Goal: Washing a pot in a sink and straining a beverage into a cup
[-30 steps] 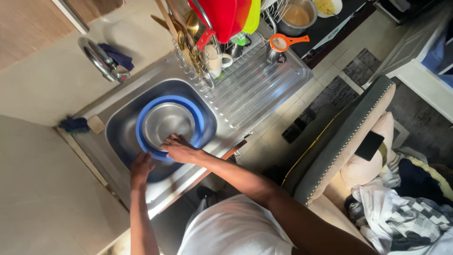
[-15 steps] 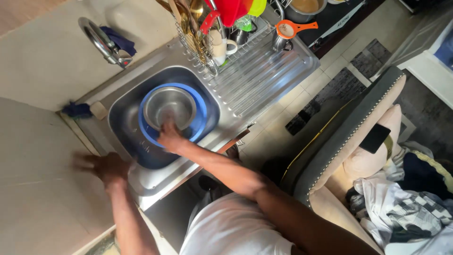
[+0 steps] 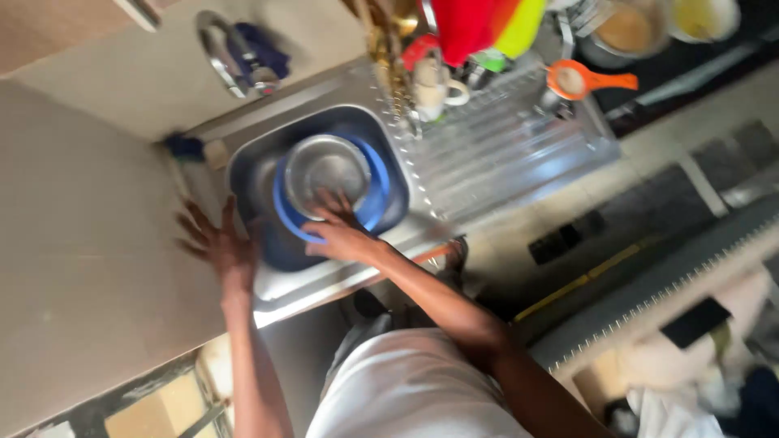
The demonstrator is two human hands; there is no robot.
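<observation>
A: Item one, the metal bowl [image 3: 327, 168]. Location?

B: In the steel sink [image 3: 243, 174], nested inside a blue basin [image 3: 375, 195]. The basin's rim shows as a ring around the bowl, widest on the drainer side. Bowl sits upright, mouth up; being round, it has no long axis to speak of. Contents: too blurred to tell, though nothing solid shows inside.

A: Item two, right hand [image 3: 341, 235].

B: Nearer of the two. It lies at the near rim of bowl and basin, fingers spread and laid forward over the edge, touching the rim. The bowl lies straight ahead of it, away from the body. Whether the fingers actually curl around the rim, I cannot tell; motion blur hides it.

A: Item three, left hand [image 3: 217, 246].

B: Open, fingers splayed, holding nothing. It rests at the sink's edge where the steel meets the beige table [image 3: 89, 243], just beside the basin but apart from the bowl.

A: Other containers?

B: Dish rack [image 3: 422, 73] beyond the sink: a white mug [image 3: 434, 89], red and yellow plastic ware [image 3: 479, 24], cutlery standing upright. On the ribbed drainer [image 3: 503, 154], an orange-handled strainer [image 3: 580, 81]. Further back, two pots [image 3: 629, 28] holding brownish and yellowish food.

A: Fixtures?

B: A tap [image 3: 221, 57] behind the sink, with a dark blue cloth [image 3: 264, 53] over it.
</observation>
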